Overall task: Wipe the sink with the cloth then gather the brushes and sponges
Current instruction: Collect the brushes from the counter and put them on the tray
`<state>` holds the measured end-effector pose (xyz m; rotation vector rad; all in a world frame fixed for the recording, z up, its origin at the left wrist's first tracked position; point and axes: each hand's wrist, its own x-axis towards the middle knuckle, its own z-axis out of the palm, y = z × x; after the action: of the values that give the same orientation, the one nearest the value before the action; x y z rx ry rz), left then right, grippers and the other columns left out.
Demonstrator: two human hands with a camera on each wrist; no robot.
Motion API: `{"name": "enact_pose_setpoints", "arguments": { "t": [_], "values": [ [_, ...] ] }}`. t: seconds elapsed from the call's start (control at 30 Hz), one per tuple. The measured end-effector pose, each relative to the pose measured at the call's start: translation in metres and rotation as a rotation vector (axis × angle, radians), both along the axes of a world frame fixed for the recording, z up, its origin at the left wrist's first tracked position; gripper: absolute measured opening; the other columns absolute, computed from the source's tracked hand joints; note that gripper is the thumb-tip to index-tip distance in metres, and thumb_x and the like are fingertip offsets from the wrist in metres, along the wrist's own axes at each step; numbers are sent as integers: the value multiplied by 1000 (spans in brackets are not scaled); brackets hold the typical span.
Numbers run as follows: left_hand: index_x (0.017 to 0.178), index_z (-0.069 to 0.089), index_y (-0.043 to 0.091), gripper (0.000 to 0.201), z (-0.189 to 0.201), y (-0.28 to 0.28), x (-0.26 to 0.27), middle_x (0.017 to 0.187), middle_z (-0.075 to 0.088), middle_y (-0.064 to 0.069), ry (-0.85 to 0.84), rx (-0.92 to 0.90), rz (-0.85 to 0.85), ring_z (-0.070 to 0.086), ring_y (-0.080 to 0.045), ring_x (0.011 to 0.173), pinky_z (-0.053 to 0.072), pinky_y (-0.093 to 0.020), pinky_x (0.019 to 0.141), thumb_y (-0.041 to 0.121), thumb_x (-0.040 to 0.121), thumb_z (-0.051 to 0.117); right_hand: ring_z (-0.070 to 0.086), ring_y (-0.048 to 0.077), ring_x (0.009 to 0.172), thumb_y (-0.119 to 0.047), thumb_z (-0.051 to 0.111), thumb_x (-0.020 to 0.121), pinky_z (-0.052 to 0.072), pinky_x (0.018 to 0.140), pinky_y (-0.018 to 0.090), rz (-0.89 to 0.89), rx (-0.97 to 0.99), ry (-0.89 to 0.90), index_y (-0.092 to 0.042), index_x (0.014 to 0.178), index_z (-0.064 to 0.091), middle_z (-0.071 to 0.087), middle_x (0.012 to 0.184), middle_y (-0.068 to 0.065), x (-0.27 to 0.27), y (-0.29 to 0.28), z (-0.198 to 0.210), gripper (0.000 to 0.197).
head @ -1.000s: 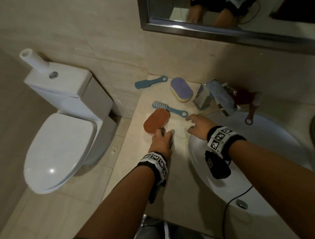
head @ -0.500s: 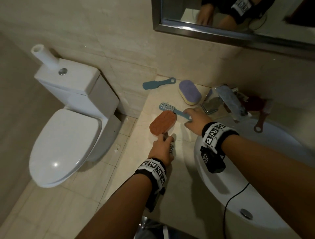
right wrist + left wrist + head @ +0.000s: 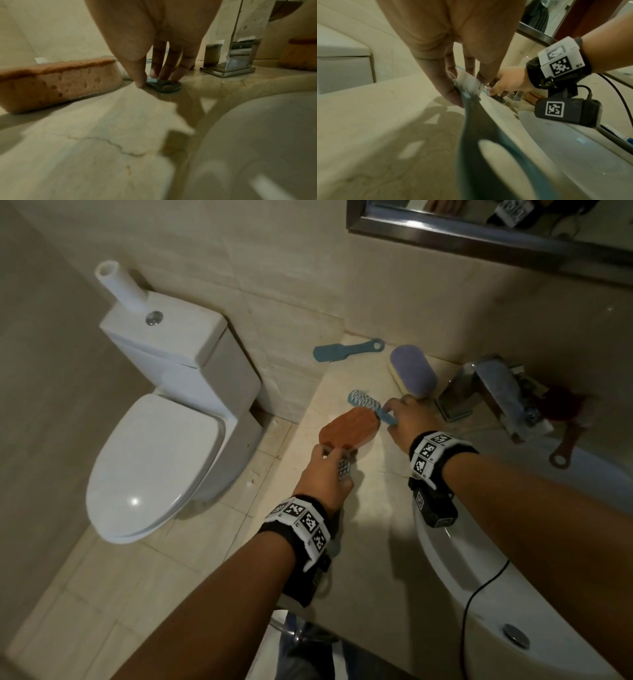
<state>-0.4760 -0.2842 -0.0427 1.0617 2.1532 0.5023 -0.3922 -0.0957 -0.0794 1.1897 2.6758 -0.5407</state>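
My left hand (image 3: 330, 455) grips a blue-handled brush (image 3: 488, 148) by its white bristle head (image 3: 469, 83), just in front of the orange sponge (image 3: 349, 428) on the counter. Its handle runs back under my wrist. My right hand (image 3: 394, 410) pinches the handle of a second blue brush (image 3: 364, 402), which lies behind the orange sponge. In the right wrist view the thumb and fingers (image 3: 140, 81) close on the handle's looped end (image 3: 163, 85), still flat on the counter. A purple sponge (image 3: 412, 371) and another blue brush (image 3: 346, 350) lie further back.
The white sink (image 3: 513, 577) is at the right, with the chrome faucet (image 3: 493, 385) behind it. A red brush (image 3: 561, 409) lies beside the faucet. The toilet (image 3: 154, 457) stands left of the counter edge (image 3: 308, 419). A mirror (image 3: 479, 220) hangs above.
My right hand has moved from the sink's rim forward to the blue brush's handle and closed on it. The left hand stays by the orange sponge, holding its brush.
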Motion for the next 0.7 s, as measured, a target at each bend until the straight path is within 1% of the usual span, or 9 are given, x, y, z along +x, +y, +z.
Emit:
{"name": "enact_pose_setpoints", "arguments": {
  "t": [0.07,0.13,0.23,0.3,0.4,0.47,0.53,0.57,0.7],
  "values": [
    [122,53,18,40,1,-2,-4,130,39,-7,-9,-12,22,51,-27,108,38,-23,87,16,84,63,52,37,107,-4,58,85,45,84,39,-33,-20,42,-11,119,51,53,118,18,-1,-2,-2,35],
    [121,52,17,41,2,-5,-8,125,42,-8,-14,-27,39,51,-26,105,37,-22,83,14,82,64,53,37,107,-5,59,85,46,83,38,-94,-54,59,-9,118,51,56,117,19,-1,-2,-2,34],
    [120,51,17,45,7,-8,-13,122,43,-7,-25,-29,59,45,-17,95,36,-21,79,12,78,68,52,37,109,-9,61,86,45,85,38,-164,-105,35,-6,119,50,54,120,21,-1,-3,-2,35],
    [122,49,17,51,11,-10,-14,122,43,-6,-27,-37,59,42,-14,95,36,-20,80,12,77,71,51,38,109,-12,60,87,44,87,37,-174,-119,-21,-4,118,52,51,122,22,1,-6,1,33],
    [124,46,17,60,16,-12,-11,124,47,-6,-57,-48,49,53,-18,104,45,-26,88,11,72,77,55,38,104,-13,58,89,46,85,36,-181,-131,-55,-1,111,56,53,118,23,6,-12,7,25],
    [121,48,15,59,21,-13,-11,122,55,-8,-80,-45,45,58,-24,105,48,-29,88,10,71,79,58,36,98,-11,57,89,44,77,33,-194,-146,-14,-3,101,58,59,110,22,14,-18,13,14],
    [121,49,14,54,27,-14,-11,116,62,-8,-93,-21,57,60,-23,102,44,-25,81,11,74,76,59,33,93,-10,56,88,41,71,29,-228,-166,18,-8,93,56,62,103,20,21,-21,22,6],
    [121,50,14,52,33,-15,-11,115,64,-8,-92,5,61,61,-23,101,43,-24,79,12,76,75,58,32,93,-10,56,88,40,71,28,-238,-176,26,-9,94,57,63,103,19,25,-22,29,6],
    [124,49,13,47,55,-12,-13,110,62,-6,-92,81,54,58,-22,99,36,-18,76,16,82,70,60,34,99,-7,56,87,48,79,36,-314,-243,55,-10,99,52,62,110,20,28,-23,58,13]
  ]
}}
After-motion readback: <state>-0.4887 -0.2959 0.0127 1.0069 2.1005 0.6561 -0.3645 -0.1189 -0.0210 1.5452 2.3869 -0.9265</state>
